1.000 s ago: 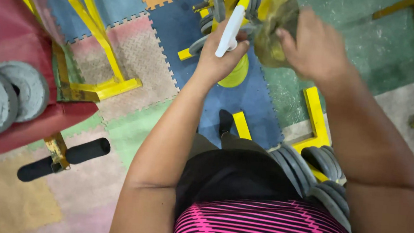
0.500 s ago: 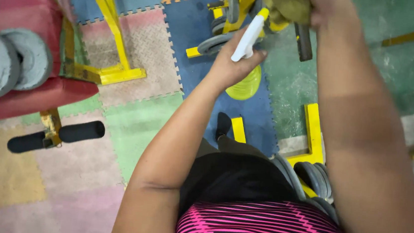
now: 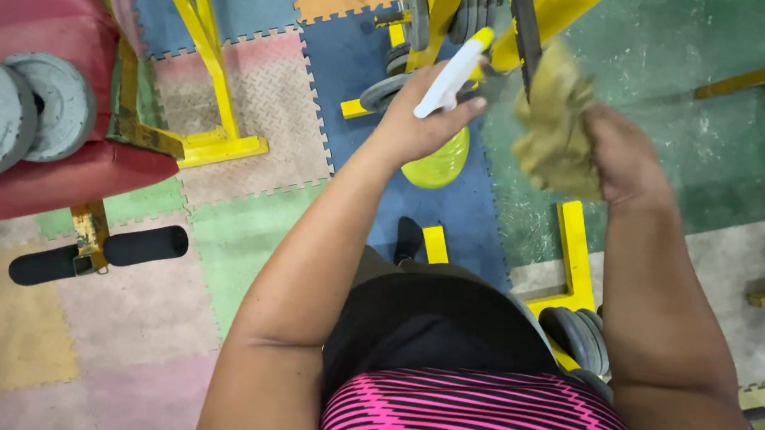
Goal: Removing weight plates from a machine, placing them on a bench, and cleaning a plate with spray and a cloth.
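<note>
Lowered since before, my right hand clenches the rag, my left hand grasps the spray bottle; overspray risks slick floor mats.

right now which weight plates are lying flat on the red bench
The two grey weight plates at far left, overlapping on the red bench. The other plates stand on edge on yellow racks.

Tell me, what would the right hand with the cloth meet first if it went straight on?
Probably the dark bar of the yellow frame just beyond the cloth in the right hand; depth is unclear.
</note>
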